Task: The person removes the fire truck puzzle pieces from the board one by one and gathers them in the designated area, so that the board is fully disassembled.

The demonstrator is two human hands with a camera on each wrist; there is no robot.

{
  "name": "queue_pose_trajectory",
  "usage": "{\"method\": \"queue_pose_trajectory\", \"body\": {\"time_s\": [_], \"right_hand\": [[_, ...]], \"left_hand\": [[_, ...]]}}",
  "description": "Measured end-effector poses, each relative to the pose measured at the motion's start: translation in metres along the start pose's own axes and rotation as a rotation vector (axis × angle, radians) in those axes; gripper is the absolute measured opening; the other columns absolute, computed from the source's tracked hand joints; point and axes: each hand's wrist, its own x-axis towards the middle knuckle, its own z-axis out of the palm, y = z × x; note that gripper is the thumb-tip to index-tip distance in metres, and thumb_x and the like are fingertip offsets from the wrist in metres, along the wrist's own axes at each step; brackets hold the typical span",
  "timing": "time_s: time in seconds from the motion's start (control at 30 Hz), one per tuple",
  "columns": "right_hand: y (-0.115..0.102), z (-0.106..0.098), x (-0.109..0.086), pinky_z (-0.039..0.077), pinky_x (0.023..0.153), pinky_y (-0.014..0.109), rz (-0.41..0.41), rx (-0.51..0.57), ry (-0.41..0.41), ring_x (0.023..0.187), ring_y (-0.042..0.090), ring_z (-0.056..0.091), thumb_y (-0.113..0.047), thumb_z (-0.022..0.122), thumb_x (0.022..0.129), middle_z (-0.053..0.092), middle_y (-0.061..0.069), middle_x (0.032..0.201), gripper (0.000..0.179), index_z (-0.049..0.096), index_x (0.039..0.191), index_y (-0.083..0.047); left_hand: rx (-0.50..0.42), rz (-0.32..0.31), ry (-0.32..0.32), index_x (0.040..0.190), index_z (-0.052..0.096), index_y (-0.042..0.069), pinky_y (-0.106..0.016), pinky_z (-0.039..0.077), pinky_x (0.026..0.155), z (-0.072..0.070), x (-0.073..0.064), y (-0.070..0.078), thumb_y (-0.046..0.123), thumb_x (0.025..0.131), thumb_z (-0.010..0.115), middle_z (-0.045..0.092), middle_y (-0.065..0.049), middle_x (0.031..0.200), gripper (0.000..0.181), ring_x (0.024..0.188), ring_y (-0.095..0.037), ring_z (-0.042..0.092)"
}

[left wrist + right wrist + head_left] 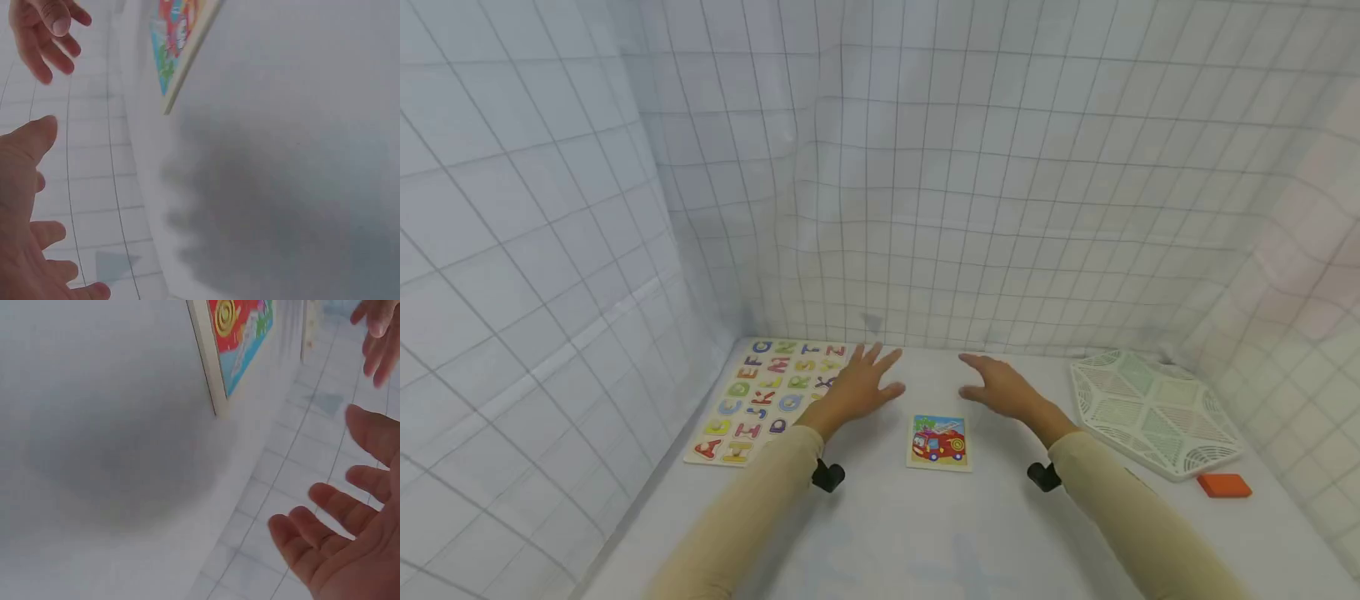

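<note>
A small square fire truck puzzle [938, 443] in a pale wooden frame lies flat on the white table between the two hands. The left hand [858, 388] hovers up and left of it, fingers spread and holding nothing. On the other side the right hand [1000, 388] is held in the air, its fingers extended and also free of any object. Both wrist views show the puzzle's edge [190, 59] apart from the fingers, with a hand's shadow on the tabletop. Part of the alphabet board [752, 408] is covered by the left hand in the head view.
The alphabet board with colourful letters lies at the back left. A white hexagonal board [1153, 412] with patterned triangles sits at the right, an orange block [1224, 486] by its near corner. Grid-patterned white curtains [970, 167] close off the back and sides.
</note>
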Motion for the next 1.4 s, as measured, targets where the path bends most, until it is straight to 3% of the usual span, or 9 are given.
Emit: {"method": "queue_pose_trajectory", "body": {"time_s": [0.13, 0.27, 0.37, 0.53, 0.77, 1.1, 1.3, 1.4], "right_hand": [[-0.004, 0.020, -0.006, 0.048, 0.103, 0.056, 0.051, 0.050, -0.119, 0.127, 0.039, 0.057, -0.021, 0.071, 0.095, 0.059, 0.022, 0.138, 0.055, 0.055, 0.145, -0.004], [0.002, 0.034, -0.013, 0.055, 0.091, 0.046, 0.109, 0.112, -0.129, 0.105, 0.027, 0.063, -0.014, 0.073, 0.091, 0.067, 0.013, 0.116, 0.042, 0.066, 0.130, -0.002], [0.007, 0.041, -0.014, 0.054, 0.084, 0.041, 0.103, 0.120, -0.142, 0.094, 0.021, 0.061, -0.012, 0.073, 0.089, 0.068, 0.009, 0.106, 0.036, 0.070, 0.123, -0.001], [0.009, 0.047, -0.021, 0.053, 0.087, 0.044, 0.089, 0.116, -0.139, 0.093, 0.020, 0.060, -0.011, 0.073, 0.088, 0.070, 0.007, 0.103, 0.030, 0.073, 0.116, 0.000], [0.007, 0.048, -0.027, 0.052, 0.090, 0.047, 0.105, 0.139, -0.109, 0.096, 0.020, 0.061, -0.009, 0.071, 0.090, 0.070, 0.005, 0.101, 0.020, 0.075, 0.109, -0.002], [0.008, 0.048, -0.029, 0.054, 0.092, 0.049, 0.099, 0.107, -0.072, 0.105, 0.029, 0.068, -0.002, 0.061, 0.089, 0.075, 0.010, 0.104, 0.020, 0.079, 0.097, -0.003], [0.012, 0.049, -0.025, 0.052, 0.097, 0.052, 0.114, 0.180, -0.085, 0.113, 0.036, 0.066, -0.004, 0.058, 0.089, 0.075, 0.014, 0.111, 0.023, 0.080, 0.098, 0.000], [0.012, 0.051, -0.024, 0.053, 0.095, 0.049, 0.137, 0.204, -0.085, 0.109, 0.032, 0.067, -0.007, 0.060, 0.091, 0.074, 0.014, 0.111, 0.023, 0.079, 0.100, 0.001]], "left_hand": [[0.102, 0.113, -0.128, 0.161, 0.032, 0.029, -0.063, 0.030, 0.116, 0.021, -0.010, 0.022, 0.057, 0.099, 0.058, 0.020, -0.012, 0.169, 0.073, 0.154, -0.047, 0.011], [0.146, 0.202, -0.249, 0.158, 0.039, 0.033, -0.062, 0.029, 0.117, 0.043, -0.021, 0.042, 0.059, 0.096, 0.060, 0.025, -0.008, 0.168, 0.071, 0.155, -0.044, 0.013], [0.190, 0.232, -0.293, 0.156, 0.042, 0.039, -0.062, 0.027, 0.118, 0.053, -0.029, 0.051, 0.060, 0.096, 0.060, 0.029, -0.002, 0.167, 0.066, 0.155, -0.041, 0.015], [0.221, 0.274, -0.307, 0.155, 0.041, 0.044, -0.062, 0.027, 0.118, 0.056, -0.037, 0.064, 0.065, 0.096, 0.055, 0.035, 0.004, 0.165, 0.064, 0.154, -0.038, 0.022], [0.245, 0.292, -0.337, 0.156, 0.042, 0.038, -0.059, 0.029, 0.118, 0.055, -0.043, 0.078, 0.071, 0.098, 0.043, 0.037, 0.000, 0.163, 0.067, 0.151, -0.032, 0.033], [0.243, 0.281, -0.346, 0.152, 0.048, 0.040, -0.058, 0.030, 0.118, 0.053, -0.047, 0.083, 0.069, 0.098, 0.044, 0.040, 0.001, 0.162, 0.061, 0.150, -0.030, 0.036], [0.248, 0.270, -0.352, 0.153, 0.046, 0.040, -0.061, 0.029, 0.118, 0.055, -0.048, 0.083, 0.070, 0.098, 0.044, 0.038, 0.001, 0.163, 0.062, 0.151, -0.033, 0.032], [0.249, 0.262, -0.356, 0.153, 0.045, 0.041, -0.061, 0.028, 0.118, 0.055, -0.049, 0.082, 0.069, 0.098, 0.044, 0.037, 0.001, 0.163, 0.062, 0.152, -0.034, 0.031]]}}
